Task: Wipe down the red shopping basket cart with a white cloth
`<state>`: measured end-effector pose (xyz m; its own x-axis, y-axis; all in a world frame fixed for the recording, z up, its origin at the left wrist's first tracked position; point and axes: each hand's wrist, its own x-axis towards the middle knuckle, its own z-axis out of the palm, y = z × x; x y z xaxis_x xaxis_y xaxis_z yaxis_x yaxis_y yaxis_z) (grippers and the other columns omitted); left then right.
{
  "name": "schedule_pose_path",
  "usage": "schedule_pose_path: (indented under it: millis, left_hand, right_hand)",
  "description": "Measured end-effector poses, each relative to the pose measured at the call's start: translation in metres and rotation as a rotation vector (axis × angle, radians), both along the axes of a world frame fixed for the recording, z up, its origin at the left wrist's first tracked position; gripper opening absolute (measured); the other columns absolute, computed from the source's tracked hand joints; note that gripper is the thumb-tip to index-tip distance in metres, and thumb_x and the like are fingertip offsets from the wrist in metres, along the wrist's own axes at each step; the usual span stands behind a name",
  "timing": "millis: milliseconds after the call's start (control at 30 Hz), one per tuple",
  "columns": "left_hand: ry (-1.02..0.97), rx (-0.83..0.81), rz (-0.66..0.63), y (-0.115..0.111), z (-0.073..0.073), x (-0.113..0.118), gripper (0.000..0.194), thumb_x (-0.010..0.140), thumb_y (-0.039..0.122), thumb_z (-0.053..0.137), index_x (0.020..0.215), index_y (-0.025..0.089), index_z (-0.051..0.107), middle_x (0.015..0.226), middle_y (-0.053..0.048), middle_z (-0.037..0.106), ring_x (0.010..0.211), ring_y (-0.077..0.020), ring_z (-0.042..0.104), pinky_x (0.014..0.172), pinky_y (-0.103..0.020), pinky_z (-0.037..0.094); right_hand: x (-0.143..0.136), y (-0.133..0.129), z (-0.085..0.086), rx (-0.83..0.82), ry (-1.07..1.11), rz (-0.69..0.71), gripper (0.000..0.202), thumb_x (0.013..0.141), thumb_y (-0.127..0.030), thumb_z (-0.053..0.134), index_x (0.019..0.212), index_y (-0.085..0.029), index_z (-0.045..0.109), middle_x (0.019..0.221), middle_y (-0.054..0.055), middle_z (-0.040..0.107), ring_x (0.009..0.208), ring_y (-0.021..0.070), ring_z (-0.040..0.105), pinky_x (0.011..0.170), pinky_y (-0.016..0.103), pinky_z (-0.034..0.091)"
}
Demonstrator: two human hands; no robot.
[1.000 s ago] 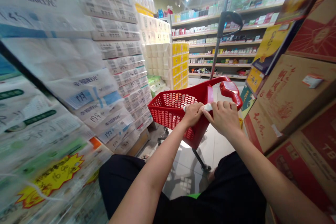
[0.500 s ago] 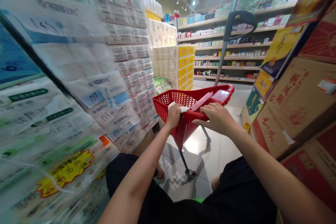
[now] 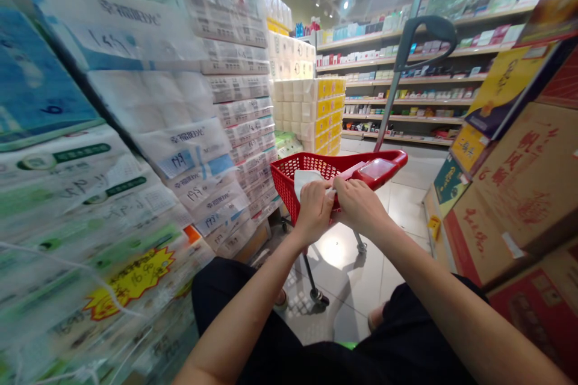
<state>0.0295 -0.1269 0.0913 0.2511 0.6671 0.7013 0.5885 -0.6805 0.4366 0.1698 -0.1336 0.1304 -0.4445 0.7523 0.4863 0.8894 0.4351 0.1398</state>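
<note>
In front of me stands a red rolling shopping basket [image 3: 283, 187] with a perforated wall and small wheels. Over its near rim my left hand [image 3: 314, 212] is closed on a white tissue [image 3: 308, 177], which spreads out above the basket's inside. My right hand [image 3: 360, 203] is also closed, its fingertips meeting the left ones at the tissue's edge. A flat light-topped panel [image 3: 382, 167] sits at the basket's right end. From there the grey pull handle [image 3: 424, 42] rises on a metal pole. What lies deep in the basket is hidden.
Stacked tissue packs [image 3: 167, 96] form a wall close on the left, with a yellow price sign [image 3: 130, 281]. Cardboard cartons [image 3: 519, 180] line the right. Stocked shelves [image 3: 406, 81] stand at the back beyond the tiled floor [image 3: 397, 216].
My right hand has left the basket's rim and come together with my left. The tissue, bunched under the left hand before, is now spread wider. The view has shifted slightly.
</note>
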Motion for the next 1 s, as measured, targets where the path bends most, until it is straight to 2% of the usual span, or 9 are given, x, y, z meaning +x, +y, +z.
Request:
schedule_pose_path:
  millis: [167, 300, 400, 467, 567, 633, 833, 1000]
  left_hand:
    - [-0.089, 0.015, -0.006, -0.026, -0.011, -0.01, 0.04, 0.101, 0.032, 0.027, 0.138, 0.023, 0.037, 0.143, -0.008, 0.043, 0.135, -0.0209, 0.036, 0.115, -0.041, 0.027]
    - [-0.11, -0.022, -0.022, -0.03, -0.002, -0.025, 0.039, 0.101, 0.028, 0.026, 0.136, 0.027, 0.042, 0.136, -0.005, 0.052, 0.127, -0.0199, 0.046, 0.11, -0.04, 0.035]
    - [-0.03, -0.024, -0.065, -0.018, 0.005, -0.037, 0.036, 0.1, 0.032, 0.032, 0.133, 0.028, 0.045, 0.13, -0.004, 0.057, 0.121, -0.0198, 0.05, 0.108, -0.039, 0.037]
    - [0.077, -0.002, -0.087, -0.007, 0.005, -0.041, 0.035, 0.1, 0.034, 0.033, 0.13, 0.028, 0.047, 0.13, -0.004, 0.056, 0.125, -0.0202, 0.047, 0.114, -0.042, 0.028]
    - [0.16, -0.003, -0.1, 0.011, -0.003, -0.042, 0.038, 0.101, 0.035, 0.023, 0.129, 0.027, 0.047, 0.131, -0.003, 0.055, 0.13, -0.0188, 0.042, 0.119, -0.044, 0.015]
    - [0.135, -0.016, -0.103, 0.024, -0.011, -0.042, 0.041, 0.102, 0.036, 0.017, 0.126, 0.025, 0.048, 0.128, -0.004, 0.056, 0.127, -0.0176, 0.044, 0.118, -0.042, 0.017]
    - [-0.001, -0.061, -0.097, 0.067, -0.027, -0.053, 0.049, 0.102, 0.04, 0.01, 0.109, 0.02, 0.055, 0.113, -0.007, 0.061, 0.111, -0.0169, 0.053, 0.107, -0.036, 0.034]
    - [-0.023, -0.051, -0.038, 0.079, -0.031, -0.054, 0.05, 0.102, 0.038, 0.01, 0.108, 0.02, 0.057, 0.114, -0.006, 0.061, 0.112, -0.0162, 0.053, 0.106, -0.037, 0.035]
  right_hand:
    - [0.0, 0.0, -0.003, 0.027, 0.073, 0.033, 0.041, 0.077, -0.033, 0.062, 0.108, -0.014, 0.044, 0.094, 0.012, 0.064, 0.088, 0.0269, 0.057, 0.082, 0.035, 0.038]
    - [0.002, 0.0, -0.007, 0.044, 0.14, 0.07, 0.048, 0.077, -0.041, 0.064, 0.111, -0.015, 0.043, 0.094, 0.012, 0.063, 0.09, 0.0291, 0.057, 0.084, 0.038, 0.038]
    - [0.002, 0.001, -0.009, 0.06, 0.172, 0.097, 0.051, 0.076, -0.046, 0.064, 0.111, -0.016, 0.042, 0.095, 0.012, 0.063, 0.091, 0.0302, 0.056, 0.086, 0.039, 0.038]
    - [0.002, 0.001, -0.01, 0.066, 0.194, 0.114, 0.053, 0.077, -0.047, 0.064, 0.112, -0.015, 0.041, 0.096, 0.013, 0.062, 0.091, 0.03, 0.055, 0.087, 0.04, 0.038]
    - [0.0, 0.0, -0.011, 0.064, 0.231, 0.133, 0.053, 0.078, -0.047, 0.063, 0.115, -0.016, 0.039, 0.098, 0.013, 0.062, 0.092, 0.0302, 0.055, 0.087, 0.041, 0.038]
    - [0.0, 0.001, -0.012, 0.067, 0.25, 0.136, 0.053, 0.079, -0.047, 0.062, 0.116, -0.017, 0.039, 0.099, 0.013, 0.061, 0.094, 0.0305, 0.055, 0.088, 0.042, 0.038]
    - [-0.002, 0.004, -0.015, 0.083, 0.268, 0.134, 0.054, 0.082, -0.05, 0.061, 0.118, -0.017, 0.038, 0.101, 0.013, 0.062, 0.095, 0.0299, 0.055, 0.092, 0.042, 0.037]
    - [-0.003, 0.01, -0.015, 0.073, 0.267, 0.129, 0.049, 0.085, -0.049, 0.058, 0.117, -0.018, 0.039, 0.102, 0.013, 0.062, 0.095, 0.0297, 0.056, 0.091, 0.044, 0.037]
